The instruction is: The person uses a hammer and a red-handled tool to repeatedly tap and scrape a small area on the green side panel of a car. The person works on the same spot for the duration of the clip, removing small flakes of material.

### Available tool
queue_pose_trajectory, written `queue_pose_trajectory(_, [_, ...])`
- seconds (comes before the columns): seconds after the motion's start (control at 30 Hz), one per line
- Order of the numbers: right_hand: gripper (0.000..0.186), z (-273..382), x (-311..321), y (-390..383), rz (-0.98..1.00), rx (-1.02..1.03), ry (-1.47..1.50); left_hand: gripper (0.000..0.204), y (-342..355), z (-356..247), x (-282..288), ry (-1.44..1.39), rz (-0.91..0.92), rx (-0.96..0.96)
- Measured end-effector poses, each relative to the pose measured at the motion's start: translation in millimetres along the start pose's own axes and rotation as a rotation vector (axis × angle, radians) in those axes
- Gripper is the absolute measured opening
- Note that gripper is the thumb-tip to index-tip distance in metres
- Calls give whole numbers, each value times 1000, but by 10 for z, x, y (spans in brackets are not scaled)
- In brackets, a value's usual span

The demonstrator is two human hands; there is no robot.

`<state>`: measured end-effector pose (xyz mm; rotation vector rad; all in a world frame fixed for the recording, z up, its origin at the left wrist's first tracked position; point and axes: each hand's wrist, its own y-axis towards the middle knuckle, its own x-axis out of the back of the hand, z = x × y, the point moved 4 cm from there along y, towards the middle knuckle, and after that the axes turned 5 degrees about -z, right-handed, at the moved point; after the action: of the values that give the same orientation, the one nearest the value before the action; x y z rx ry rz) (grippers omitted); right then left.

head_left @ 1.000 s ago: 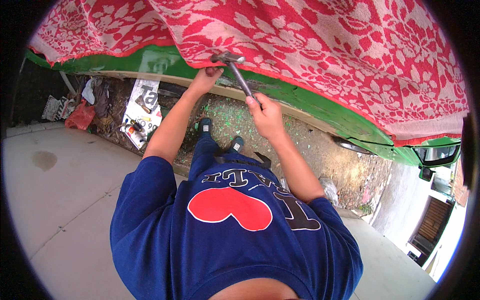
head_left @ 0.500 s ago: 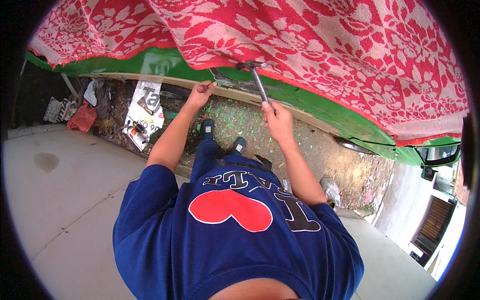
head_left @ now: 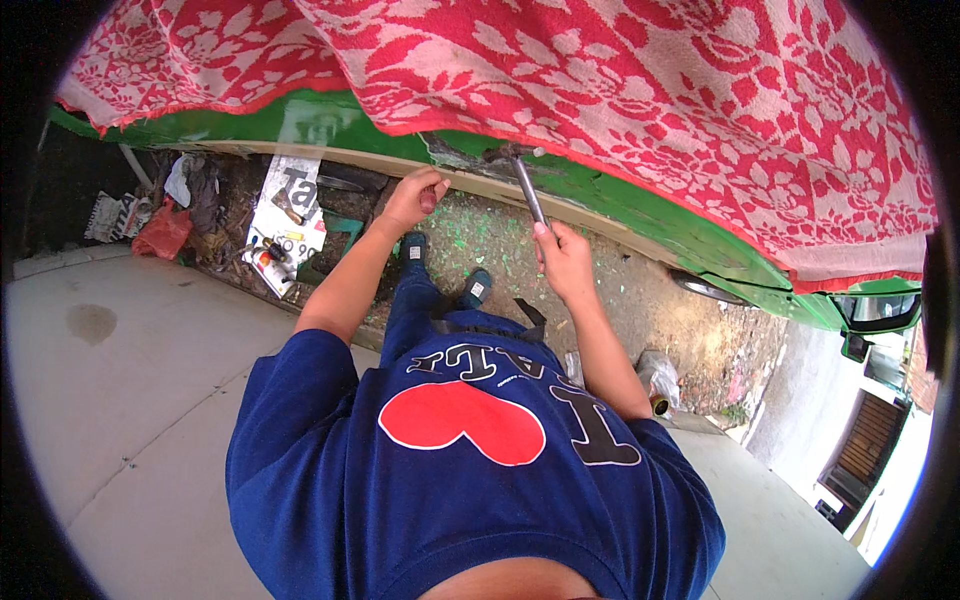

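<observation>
My right hand is closed round the shaft of a metal hammer. The hammer's head lies over a scraped, grey patch on the green car body, just below the hem of the patterned cloth. To the left, my left hand is wrapped round a tool with a rounded reddish-brown handle end. The rest of that tool is hidden, so its kind does not show. This hand is beside the car's lower edge, left of the hammer.
A red and pink floral cloth drapes over the car. Green paint flakes litter the dirt by my shoes. At left lie a printed board, small bottles and a red plastic bag. A car wheel is at right.
The hammer and my right hand have come slightly toward me and to the right. My left hand has shifted right and a little nearer, with its handle turned more upright.
</observation>
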<state>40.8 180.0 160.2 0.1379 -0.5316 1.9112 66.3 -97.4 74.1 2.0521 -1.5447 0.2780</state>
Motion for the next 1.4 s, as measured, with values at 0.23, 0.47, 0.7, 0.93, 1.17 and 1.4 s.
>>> queue_pose_trajectory(0.23, [37,-1,29,-85,-14,-44,-25,23,3,-49,-39,42,54,0])
queue_pose_trajectory(0.47, [34,-256,7,-56,-21,36,-150,13,97,-83,-143,79,85,-40])
queue_pose_trajectory(0.7, [28,-205,-193,-325,-69,358,-94,9,248,-111,-198,60,95,12])
queue_pose_trajectory(0.93, [25,-205,-445,-264,28,384,-284,12,205,374,-252,-301,82,235])
queue_pose_trajectory(1.17, [24,-381,-286,-309,-84,375,-47,15,-39,-5,-301,22,35,-60])
queue_pose_trajectory(1.4, [24,-593,-107,-197,-113,274,33,18,-108,14,-287,25,-16,9])
